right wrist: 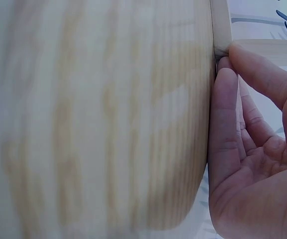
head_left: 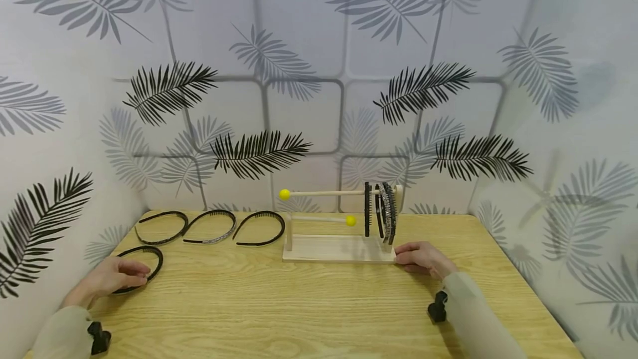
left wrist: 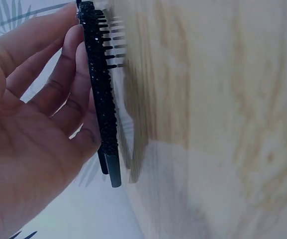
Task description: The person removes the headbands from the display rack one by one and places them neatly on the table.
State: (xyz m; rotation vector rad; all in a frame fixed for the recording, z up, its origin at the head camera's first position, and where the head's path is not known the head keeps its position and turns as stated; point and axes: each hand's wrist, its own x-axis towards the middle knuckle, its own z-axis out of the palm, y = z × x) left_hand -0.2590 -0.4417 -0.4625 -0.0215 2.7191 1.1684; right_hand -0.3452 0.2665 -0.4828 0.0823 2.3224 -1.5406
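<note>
On the left side of the table, my left hand (head_left: 111, 277) holds a black headband (head_left: 160, 261). The left wrist view shows this headband (left wrist: 102, 94) close up, with a glittery outer face and comb teeth inside; thumb and fingertips are at its band. My right hand (head_left: 423, 257) grips the right front corner of a wooden headband rack (head_left: 334, 249). In the right wrist view the thumb and fingertips meet at the edge of the rack's base (right wrist: 222, 25). Several headbands (head_left: 387, 212), black and silvery, hang at the right end of its upper bar.
A row of three headbands lies behind my left hand: a dark one (head_left: 162, 213), one with a silvery section (head_left: 213, 240) and a black one (head_left: 259, 244). Yellow balls (head_left: 284, 194) tip the rack's two bars. Leaf-patterned walls (head_left: 319, 115) border the wooden table (head_left: 279, 309).
</note>
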